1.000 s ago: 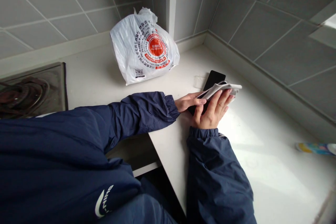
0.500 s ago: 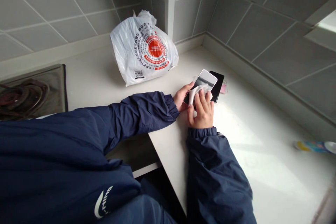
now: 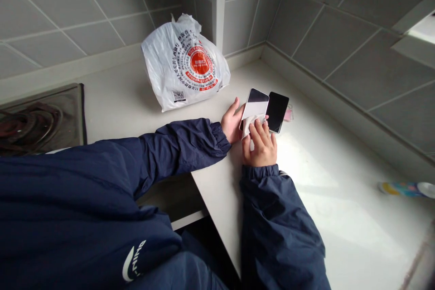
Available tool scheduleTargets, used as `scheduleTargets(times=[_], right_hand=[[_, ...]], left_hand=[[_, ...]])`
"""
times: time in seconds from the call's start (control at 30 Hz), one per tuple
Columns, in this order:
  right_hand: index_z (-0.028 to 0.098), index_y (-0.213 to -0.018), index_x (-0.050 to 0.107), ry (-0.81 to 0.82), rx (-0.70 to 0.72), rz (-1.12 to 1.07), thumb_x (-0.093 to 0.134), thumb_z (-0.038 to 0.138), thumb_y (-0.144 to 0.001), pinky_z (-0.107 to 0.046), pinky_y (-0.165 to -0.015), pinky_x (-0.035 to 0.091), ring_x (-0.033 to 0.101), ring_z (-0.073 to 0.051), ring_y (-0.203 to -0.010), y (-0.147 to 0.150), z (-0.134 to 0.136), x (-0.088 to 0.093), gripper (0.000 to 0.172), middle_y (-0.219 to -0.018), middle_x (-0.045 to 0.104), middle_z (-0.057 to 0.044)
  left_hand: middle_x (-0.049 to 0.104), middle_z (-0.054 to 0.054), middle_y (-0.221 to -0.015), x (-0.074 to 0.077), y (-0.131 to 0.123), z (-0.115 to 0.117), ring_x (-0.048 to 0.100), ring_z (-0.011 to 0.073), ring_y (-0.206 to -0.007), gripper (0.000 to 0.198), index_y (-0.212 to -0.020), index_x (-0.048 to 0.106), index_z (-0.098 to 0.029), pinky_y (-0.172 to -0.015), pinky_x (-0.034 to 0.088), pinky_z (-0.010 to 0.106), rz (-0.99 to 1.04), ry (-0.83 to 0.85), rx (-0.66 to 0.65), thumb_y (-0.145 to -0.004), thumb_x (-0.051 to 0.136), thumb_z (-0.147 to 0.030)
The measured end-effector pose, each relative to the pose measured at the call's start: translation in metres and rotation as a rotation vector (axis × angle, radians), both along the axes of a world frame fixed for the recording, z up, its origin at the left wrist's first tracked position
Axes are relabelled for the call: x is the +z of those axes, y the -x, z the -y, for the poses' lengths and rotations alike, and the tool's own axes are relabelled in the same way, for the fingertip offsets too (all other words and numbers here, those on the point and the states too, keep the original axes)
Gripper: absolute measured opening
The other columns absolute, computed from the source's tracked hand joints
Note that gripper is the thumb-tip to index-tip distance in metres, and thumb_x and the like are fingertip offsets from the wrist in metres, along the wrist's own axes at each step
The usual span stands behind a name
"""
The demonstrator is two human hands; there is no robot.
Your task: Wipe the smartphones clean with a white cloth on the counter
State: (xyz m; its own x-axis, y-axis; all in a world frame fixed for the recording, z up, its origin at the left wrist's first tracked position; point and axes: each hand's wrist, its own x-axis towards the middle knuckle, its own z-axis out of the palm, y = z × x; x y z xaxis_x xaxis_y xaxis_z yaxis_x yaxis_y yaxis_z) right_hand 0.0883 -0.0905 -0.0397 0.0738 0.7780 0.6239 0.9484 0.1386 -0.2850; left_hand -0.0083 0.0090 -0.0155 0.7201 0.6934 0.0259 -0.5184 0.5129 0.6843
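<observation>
Two phones lie side by side on the white counter. The nearer phone reflects pale light; a black phone sits just right of it. My left hand grips the near phone's left edge, thumb pointing up along it. My right hand presses a small white cloth onto that phone's lower end, fingers curled over it. Both sleeves are dark blue.
A white plastic bag with a red round print stands by the back wall. A gas hob lies at the left. A colourful tube rests at the far right. Something small and pink peeks from behind the black phone. Grey tiled walls enclose the corner.
One second ago my right hand lay flat with the cloth over the black phone. The pale phone has since appeared in my left hand, and the cloth has moved down to its lower end.
</observation>
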Motion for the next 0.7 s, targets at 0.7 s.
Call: scheduleTargets(times=[0.7], right_hand=[[0.010,-0.160,0.027,0.161,-0.090,0.076,0.037,0.044,-0.098,-0.061,-0.119,0.024,0.025,-0.035,-0.154,0.016,-0.001,-0.001,0.071,-0.165,0.029,-0.017]], left_hand=[[0.067,0.011,-0.132,0.019,0.002,0.009,0.064,0.0252,-0.125,0.061,-0.144,0.054,-0.020,-0.115,0.040,0.044,0.141,0.358,-0.026,-0.105,0.022,-0.055]])
